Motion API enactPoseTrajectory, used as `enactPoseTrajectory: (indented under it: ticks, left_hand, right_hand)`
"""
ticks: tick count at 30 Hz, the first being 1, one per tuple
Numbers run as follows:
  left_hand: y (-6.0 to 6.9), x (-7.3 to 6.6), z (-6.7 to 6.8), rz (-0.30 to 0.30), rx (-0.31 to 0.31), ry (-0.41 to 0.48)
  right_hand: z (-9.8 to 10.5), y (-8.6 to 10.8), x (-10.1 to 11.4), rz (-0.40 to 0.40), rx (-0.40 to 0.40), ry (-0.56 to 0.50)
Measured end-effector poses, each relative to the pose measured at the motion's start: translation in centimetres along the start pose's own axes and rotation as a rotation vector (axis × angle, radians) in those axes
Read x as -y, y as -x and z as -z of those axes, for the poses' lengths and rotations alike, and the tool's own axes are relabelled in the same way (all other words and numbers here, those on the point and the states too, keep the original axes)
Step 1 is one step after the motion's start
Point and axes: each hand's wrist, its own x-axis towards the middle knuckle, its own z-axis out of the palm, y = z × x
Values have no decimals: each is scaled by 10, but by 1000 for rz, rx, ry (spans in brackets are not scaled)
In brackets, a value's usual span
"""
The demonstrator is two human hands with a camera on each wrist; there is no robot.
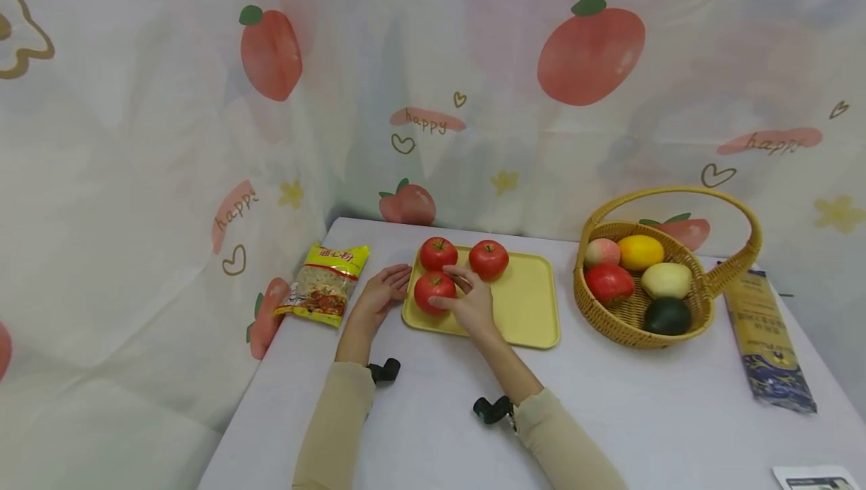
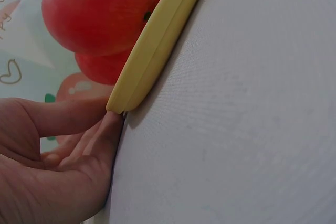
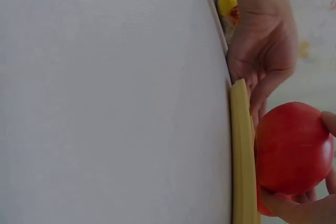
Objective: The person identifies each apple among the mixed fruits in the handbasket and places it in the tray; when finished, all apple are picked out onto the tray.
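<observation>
Three red apples sit on a yellow tray [image 1: 528, 302]: two at the back, and the front-left apple [image 1: 433, 292] between thumb and fingers of my right hand [image 1: 476, 311]. The right wrist view shows that apple [image 3: 294, 148] with the right hand's fingers [image 3: 299, 209] around it. My left hand [image 1: 376, 299] is at the tray's left edge, fingers extended. Seen from the left wrist, the left hand [image 2: 63, 156] touches the tray's corner [image 2: 147, 51] with its fingertips, beside an apple [image 2: 102, 9].
Left of the tray lies a yellow food packet [image 1: 325, 283]. To the right, a wicker basket [image 1: 625, 334] with a tall handle holds several fruits. A gold and blue packet [image 1: 770, 340] lies at the far right. Patterned cloth [image 1: 473, 182] hangs behind the table.
</observation>
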Motion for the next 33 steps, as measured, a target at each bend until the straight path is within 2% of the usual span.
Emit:
enactPoseTrajectory:
  ticks: [6, 20, 25, 33]
  left_hand:
    - [1, 0, -2, -1, -10, 0]
    - [1, -1, -2, 9, 15, 18]
    - [-1, 0, 0, 8, 13, 21]
    - [-2, 0, 0, 0, 16, 31]
  right_hand:
    - [-4, 3, -4, 23, 17, -1]
    - [6, 4, -2, 7, 113, 120]
    - [14, 5, 7, 7, 129, 119]
    - [35, 2, 33, 55, 78, 73]
